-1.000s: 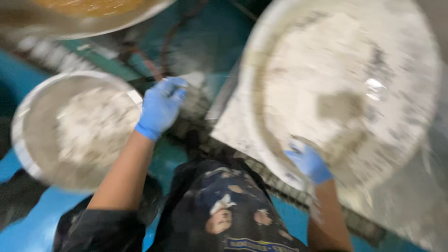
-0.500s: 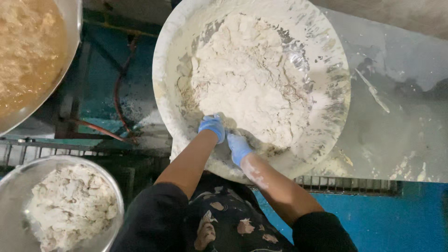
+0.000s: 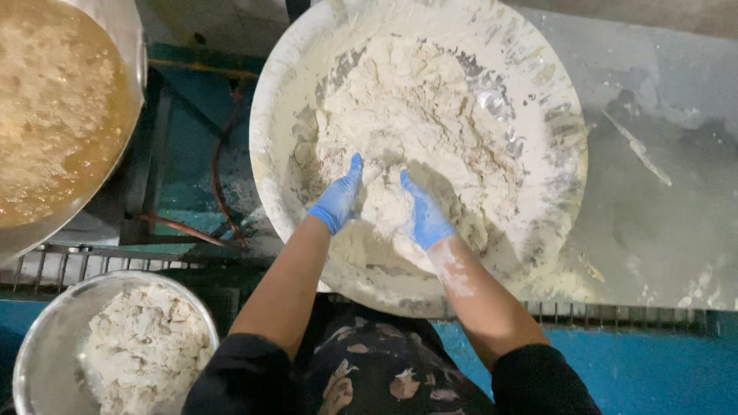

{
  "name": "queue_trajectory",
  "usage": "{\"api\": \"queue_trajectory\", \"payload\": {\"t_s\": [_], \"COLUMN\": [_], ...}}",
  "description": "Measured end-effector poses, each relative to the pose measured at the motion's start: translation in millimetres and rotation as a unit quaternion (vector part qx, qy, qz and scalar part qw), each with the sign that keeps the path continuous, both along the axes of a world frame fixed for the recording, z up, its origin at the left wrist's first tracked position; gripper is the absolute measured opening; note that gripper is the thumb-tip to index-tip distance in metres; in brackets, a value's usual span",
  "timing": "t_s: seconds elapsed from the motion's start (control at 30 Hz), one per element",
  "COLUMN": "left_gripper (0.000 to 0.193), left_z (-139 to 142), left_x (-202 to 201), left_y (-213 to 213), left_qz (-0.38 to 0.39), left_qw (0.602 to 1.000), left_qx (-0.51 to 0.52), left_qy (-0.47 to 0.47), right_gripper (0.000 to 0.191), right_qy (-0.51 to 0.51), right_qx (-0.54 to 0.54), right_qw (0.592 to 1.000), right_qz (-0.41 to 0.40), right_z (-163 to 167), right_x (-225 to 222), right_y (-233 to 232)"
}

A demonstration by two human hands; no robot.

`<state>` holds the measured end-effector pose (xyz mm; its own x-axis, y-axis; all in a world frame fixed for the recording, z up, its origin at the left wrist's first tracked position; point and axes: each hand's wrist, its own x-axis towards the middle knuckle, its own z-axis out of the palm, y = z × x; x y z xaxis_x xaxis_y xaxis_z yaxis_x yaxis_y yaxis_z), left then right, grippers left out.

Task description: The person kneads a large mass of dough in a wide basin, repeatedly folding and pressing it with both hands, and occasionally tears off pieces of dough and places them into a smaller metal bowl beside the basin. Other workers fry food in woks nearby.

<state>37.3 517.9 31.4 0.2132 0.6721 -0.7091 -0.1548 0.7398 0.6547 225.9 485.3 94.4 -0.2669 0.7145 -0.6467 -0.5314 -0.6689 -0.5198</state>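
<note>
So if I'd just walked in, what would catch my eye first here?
The huge pale basin at centre, heaped with crumbly white dough. Both blue-gloved hands, left hand and right hand, cup a lump of it at the near side. A smaller metal bowl of similar dough sits lower left, and a pan of brownish mix upper left.

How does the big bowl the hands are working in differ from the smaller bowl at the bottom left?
The large white basin is much wider than the small metal bowl. Its walls are smeared with flour; the small bowl's rim looks bare and shiny. Both gloved hands, left hand and right hand, dig into the basin's dough; nothing touches the small bowl's dough pieces. Both hold pale dough.
</note>
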Motion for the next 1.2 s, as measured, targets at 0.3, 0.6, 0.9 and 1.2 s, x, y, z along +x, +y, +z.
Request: {"api": "queue_trajectory", "payload": {"t_s": [0.3,0.6,0.9,1.2], "left_gripper": [0.051,0.05,0.057,0.039], "left_z": [-17.3,-23.2,-31.2,-13.9], "left_x": [6.5,-2.6,1.5,-15.1], "left_y": [-14.7,-36.6,-46.7,-54.4], "left_qz": [0.142,0.076,-0.034,0.103], "left_qw": [0.971,0.994,0.951,0.971], "left_qx": [-0.045,0.082,0.267,0.212], "left_qy": [-0.185,0.008,0.152,0.04], "right_gripper": [0.051,0.033,0.047,0.02], "right_qy": [-0.187,-0.296,-0.271,-0.632], "right_qx": [0.255,0.317,0.411,0.412], "right_qw": [0.944,0.885,0.86,0.447], "right_qz": [0.096,0.171,0.132,0.48], "right_z": [-21.2,-80.0,-55.9,-60.3], "right_x": [19.5,44.8,18.0,-18.7], "right_y": [-1.3,-5.2,-4.7,-39.2]}}
